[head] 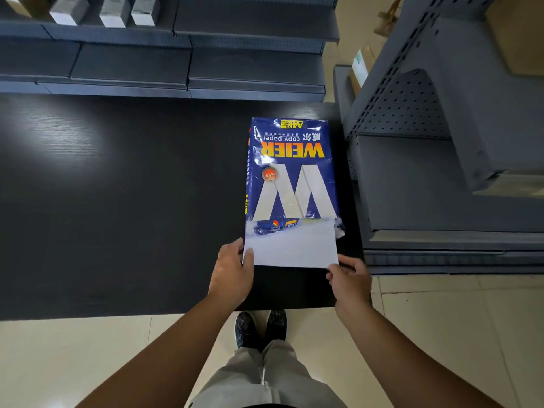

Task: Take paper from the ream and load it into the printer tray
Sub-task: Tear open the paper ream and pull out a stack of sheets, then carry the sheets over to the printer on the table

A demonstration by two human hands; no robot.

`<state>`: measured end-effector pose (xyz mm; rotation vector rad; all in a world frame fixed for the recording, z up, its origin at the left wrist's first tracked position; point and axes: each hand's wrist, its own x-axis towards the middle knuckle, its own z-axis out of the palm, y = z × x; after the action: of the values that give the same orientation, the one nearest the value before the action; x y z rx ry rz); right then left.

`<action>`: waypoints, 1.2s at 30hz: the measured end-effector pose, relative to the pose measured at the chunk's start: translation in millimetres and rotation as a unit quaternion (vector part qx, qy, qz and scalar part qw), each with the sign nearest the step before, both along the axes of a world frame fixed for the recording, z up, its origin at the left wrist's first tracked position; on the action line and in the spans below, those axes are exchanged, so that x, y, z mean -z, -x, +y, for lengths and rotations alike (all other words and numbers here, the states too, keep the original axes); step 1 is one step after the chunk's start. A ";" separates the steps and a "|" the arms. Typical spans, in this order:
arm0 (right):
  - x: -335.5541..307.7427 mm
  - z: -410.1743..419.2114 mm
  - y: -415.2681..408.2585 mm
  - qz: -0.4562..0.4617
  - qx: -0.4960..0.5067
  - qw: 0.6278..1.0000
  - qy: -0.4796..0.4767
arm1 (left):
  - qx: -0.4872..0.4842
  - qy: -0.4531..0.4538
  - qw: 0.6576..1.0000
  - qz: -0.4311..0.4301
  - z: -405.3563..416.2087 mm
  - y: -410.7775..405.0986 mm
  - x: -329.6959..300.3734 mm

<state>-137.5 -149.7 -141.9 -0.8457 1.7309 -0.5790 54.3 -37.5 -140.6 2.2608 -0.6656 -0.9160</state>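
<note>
The ream (290, 172) wrapper reads, upside down, "WEIER", "copy paper", "A4", "70" and a big "W"; the smaller print is illegible.

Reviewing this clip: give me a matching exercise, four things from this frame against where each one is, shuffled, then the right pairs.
Things
1. left hand
2. right hand
3. ream wrapper
4. shoes

Places
A. on the pale floor, just past the table's near edge
B. at the near right corner of the white paper
C. lying on the dark table, its print upside down to the camera
D. at the near left corner of the white paper

Pairs: 1-D, 2-B, 3-C, 4-A. The white paper sticks out of the wrapper's torn near end, over the dark table.
</note>
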 end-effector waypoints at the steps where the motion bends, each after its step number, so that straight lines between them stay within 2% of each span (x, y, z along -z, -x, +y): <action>1: -1.1 5.9 4.8 0.000 -0.004 1.000 -0.003 | -0.021 0.000 1.000 0.023 -1.3 -0.3 0.5; 4: -4.4 19.8 15.0 -0.005 -0.032 0.999 -0.010 | -0.067 0.009 0.996 0.058 -2.2 -1.2 2.1; 9: -6.5 -3.9 8.3 0.022 -0.128 0.991 0.020 | -0.040 0.020 0.999 0.028 2.9 3.0 9.4; 14: -1.3 -39.6 -11.1 0.006 -0.191 0.979 0.072 | -0.020 0.054 0.998 0.034 4.5 6.9 6.6; 18: 11.1 -45.1 -14.3 0.018 -0.198 0.976 0.092 | -0.044 0.047 0.996 0.069 -15.8 -12.1 21.2; 24: 13.7 -32.4 -5.7 0.012 -0.193 0.977 0.095 | -0.043 0.061 0.997 -0.016 -17.7 -7.5 29.1; 31: 4.4 -6.8 6.7 0.027 -0.190 0.976 0.098 | -0.040 0.083 0.996 -0.013 12.9 15.7 18.2; 36: -4.4 13.2 25.0 0.038 -0.217 0.968 0.123 | -0.036 0.092 0.993 -0.059 38.5 40.4 3.5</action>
<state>-162.6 -136.5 -137.5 -1.3944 1.4920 -0.4709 13.9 1.0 -144.1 2.1702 -0.6863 -0.6628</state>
